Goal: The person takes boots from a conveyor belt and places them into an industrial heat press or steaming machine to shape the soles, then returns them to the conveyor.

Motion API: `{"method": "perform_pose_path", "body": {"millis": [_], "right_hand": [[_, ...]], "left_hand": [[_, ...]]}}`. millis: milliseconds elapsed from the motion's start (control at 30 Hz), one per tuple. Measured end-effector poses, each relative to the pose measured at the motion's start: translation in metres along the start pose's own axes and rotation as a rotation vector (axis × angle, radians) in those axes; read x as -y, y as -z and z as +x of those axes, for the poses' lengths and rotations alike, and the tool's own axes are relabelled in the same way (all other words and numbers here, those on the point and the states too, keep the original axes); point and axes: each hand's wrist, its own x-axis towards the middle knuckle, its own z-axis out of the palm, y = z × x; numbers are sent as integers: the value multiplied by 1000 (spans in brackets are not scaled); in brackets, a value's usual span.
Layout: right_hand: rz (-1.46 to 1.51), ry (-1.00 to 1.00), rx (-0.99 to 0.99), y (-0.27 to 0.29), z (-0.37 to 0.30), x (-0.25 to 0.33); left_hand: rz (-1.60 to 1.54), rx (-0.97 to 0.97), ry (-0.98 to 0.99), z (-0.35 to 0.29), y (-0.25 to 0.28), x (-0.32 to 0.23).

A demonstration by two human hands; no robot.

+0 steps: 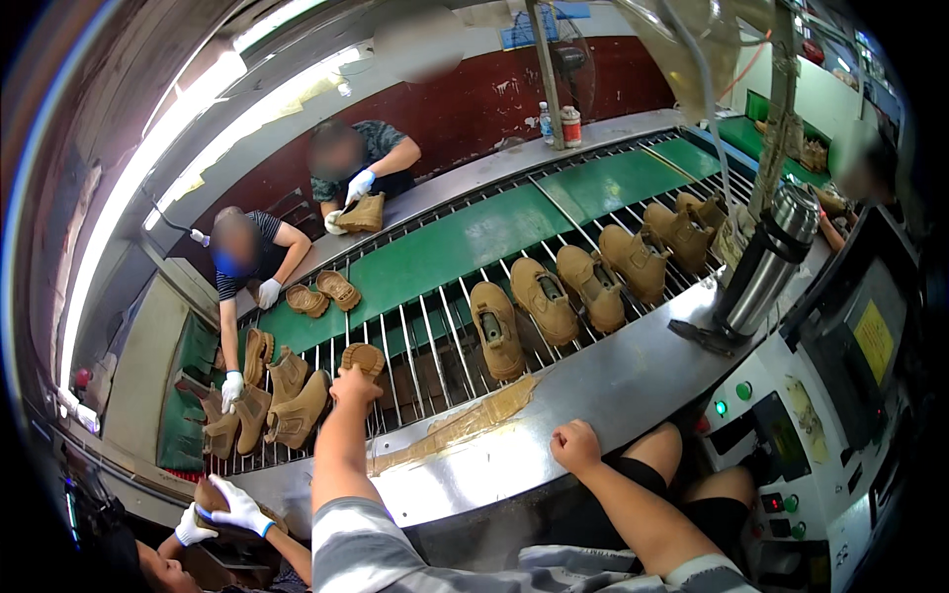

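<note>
My left hand point(353, 386) reaches out over the slatted conveyor, its fingers closed on a tan shoe point(365, 357). The ridged sole of that shoe faces up; most of the rest is hidden behind the hand. Curled into a fist, my right hand point(575, 446) is at the metal ledge point(514, 450), with nothing seen in it. Left of my left hand, tan ankle boots point(300, 412) stand on the slats. Toward the right, a row of tan shoes point(496, 331) runs along the near side of the conveyor.
Across the belt point(425, 242), one gloved person holds a tan boot point(362, 212); another reaches toward the boots at left. A third person's gloved hands point(237, 507) hold a shoe at lower left. A steel thermos point(771, 259) and a control panel point(791, 445) stand at right.
</note>
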Motion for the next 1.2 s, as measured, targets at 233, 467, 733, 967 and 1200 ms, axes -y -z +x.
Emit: {"method": "perform_pose_path", "body": {"millis": [233,467,733,967,1200], "right_hand": [[280,-323,131,9,-9,-8],[1669,-628,297,119,2,13],[1902,-15,-124,273,-38,26],[1460,-287,-433,409,-150,-10],[1069,-469,-566,470,-209,1]], "left_hand": [[-1679,532,-469,-69,-38,19],[-2383,1378,-879,-268,-123,-143],[-1419,1968,-1353,-446,-39,-263],[-1513,1154,-1599,-507,-44,-274],[-975,-27,-1925,-586,-43,-286]]}}
